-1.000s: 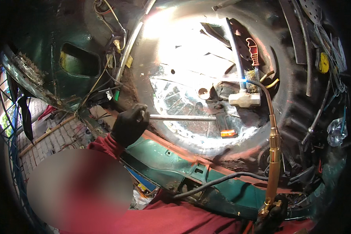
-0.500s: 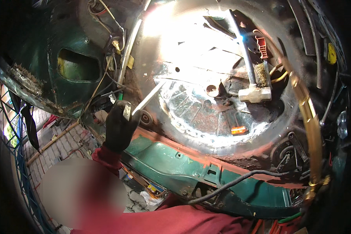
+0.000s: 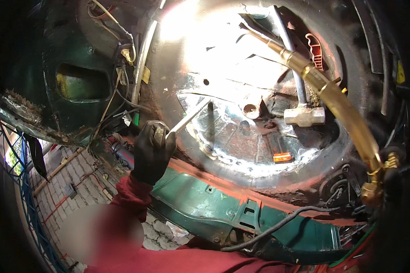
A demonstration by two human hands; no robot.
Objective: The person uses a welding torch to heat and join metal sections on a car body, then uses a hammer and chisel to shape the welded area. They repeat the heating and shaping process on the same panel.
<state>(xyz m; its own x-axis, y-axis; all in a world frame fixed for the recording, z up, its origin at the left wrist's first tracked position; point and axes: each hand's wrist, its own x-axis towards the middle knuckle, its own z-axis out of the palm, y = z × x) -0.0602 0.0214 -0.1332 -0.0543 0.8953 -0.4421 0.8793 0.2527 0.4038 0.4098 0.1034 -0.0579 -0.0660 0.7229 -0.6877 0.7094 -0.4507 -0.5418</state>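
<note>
My left hand (image 3: 152,152), in a dark glove, is closed around a slim pale metal rod-like tool (image 3: 191,115); the grip end is hidden in the fingers. Its tip reaches over the bright metal patch (image 3: 228,136) in a round, dished car-floor well (image 3: 259,179). From the right a brass gas torch (image 3: 332,98) slants across the well, its thin nozzle at the glaring upper middle. My right hand does not show; the right edge is dark. Under the torch lies a hammer (image 3: 304,116) with a metal handle.
An orange-red block (image 3: 283,157) and a red plastic comb-like clip (image 3: 315,52) lie in the well. A green body panel (image 3: 200,193) borders it nearest me, with a corrugated cable (image 3: 278,223) across. Wires (image 3: 118,82) hang at left above brick paving (image 3: 77,200).
The torch has swung up and left, its nozzle now over the bright upper middle of the well. The left hand's rod tip has shifted rightward over the patch.
</note>
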